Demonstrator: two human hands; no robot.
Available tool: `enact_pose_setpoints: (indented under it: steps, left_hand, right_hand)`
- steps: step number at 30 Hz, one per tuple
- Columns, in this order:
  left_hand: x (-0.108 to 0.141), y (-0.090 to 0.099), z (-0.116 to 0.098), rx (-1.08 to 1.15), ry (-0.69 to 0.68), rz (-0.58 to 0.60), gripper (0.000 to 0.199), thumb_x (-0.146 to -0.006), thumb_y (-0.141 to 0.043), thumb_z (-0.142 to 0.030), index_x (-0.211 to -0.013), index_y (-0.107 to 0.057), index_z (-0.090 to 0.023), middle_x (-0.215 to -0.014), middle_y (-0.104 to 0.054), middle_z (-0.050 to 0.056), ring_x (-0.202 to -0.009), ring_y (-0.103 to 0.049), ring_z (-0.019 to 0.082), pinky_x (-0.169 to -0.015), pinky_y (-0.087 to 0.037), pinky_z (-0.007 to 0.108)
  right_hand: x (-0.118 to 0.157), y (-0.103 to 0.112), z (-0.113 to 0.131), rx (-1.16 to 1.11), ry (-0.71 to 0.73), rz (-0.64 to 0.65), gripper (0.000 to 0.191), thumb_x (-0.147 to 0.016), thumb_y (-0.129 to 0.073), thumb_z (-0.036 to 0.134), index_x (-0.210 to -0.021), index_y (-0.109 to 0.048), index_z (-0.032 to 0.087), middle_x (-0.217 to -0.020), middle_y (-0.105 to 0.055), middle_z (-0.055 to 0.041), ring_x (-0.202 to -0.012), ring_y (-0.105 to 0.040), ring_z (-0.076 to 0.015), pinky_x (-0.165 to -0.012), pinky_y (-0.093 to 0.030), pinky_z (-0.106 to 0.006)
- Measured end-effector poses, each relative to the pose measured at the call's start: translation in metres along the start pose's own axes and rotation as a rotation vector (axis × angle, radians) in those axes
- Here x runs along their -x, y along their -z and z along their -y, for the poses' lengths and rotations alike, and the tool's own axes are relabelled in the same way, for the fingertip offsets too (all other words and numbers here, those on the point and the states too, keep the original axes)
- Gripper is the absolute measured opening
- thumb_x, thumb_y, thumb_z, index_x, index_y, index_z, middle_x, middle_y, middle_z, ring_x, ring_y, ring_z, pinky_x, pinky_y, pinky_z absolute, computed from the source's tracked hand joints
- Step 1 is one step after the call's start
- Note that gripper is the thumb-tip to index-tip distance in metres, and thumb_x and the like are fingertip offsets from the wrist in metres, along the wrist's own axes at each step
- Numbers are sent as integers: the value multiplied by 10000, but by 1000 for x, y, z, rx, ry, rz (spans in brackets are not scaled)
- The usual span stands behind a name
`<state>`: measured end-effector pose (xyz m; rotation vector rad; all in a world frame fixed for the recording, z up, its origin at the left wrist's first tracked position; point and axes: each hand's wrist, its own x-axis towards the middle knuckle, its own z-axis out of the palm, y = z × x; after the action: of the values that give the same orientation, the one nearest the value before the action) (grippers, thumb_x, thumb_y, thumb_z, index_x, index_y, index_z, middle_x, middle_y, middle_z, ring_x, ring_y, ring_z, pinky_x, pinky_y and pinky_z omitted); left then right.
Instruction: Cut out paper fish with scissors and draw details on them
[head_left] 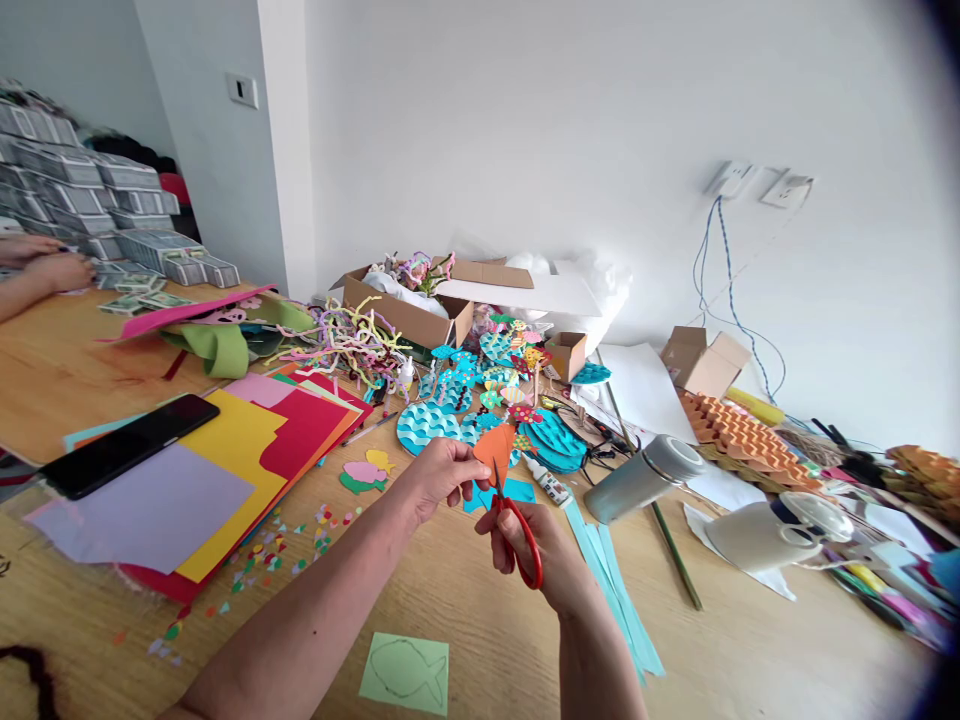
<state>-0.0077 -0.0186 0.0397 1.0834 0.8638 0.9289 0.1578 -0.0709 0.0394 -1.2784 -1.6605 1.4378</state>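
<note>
My left hand (450,472) pinches a piece of orange paper (495,452) above the middle of the table. Red-handled scissors (531,550) are gripped in my right hand (525,540), their blades pointing up against the lower part of the orange paper. Below my hands a light green paper (405,673) with a fish outline drawn on it lies flat. Left of my left hand are small cut fish shapes (365,472) in pink, yellow and green. Blue paper pieces (517,490) lie just behind my hands.
Coloured sheets (150,510) and a black phone (131,445) lie left. A grey flask (641,480), white glue bottle (549,483), blue strips (611,590) and green stick (675,555) are right. Boxes (409,310) stand behind. Another person's hands (56,270) are far left.
</note>
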Motion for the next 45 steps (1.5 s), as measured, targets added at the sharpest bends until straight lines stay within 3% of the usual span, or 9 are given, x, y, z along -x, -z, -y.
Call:
enact_pose_setpoints:
  steps: [38,45]
  left_hand:
    - [2,-2,-2,4,22,-5,176,-608,-651,-303,-632,-611,-134,-641,-629,23,-429,-456,58,-350,-230,178]
    - [0,0,-2,6,8,-37,221,-585,-661,-338,-647,-594,-137,-525,-531,-22,-410,-438,63,-338,-225,176]
  right_hand:
    - [1,0,3,5,-26,-20,650,-738,-475,772,-764,-592,134,-469,-524,11,-409,-432,-99,-402,-282,-221]
    - [3,-1,7,32,-20,2,670,-715,-468,797,-736,-602,142,-465,-517,11,-411,-419,-100,-416,-294,-230]
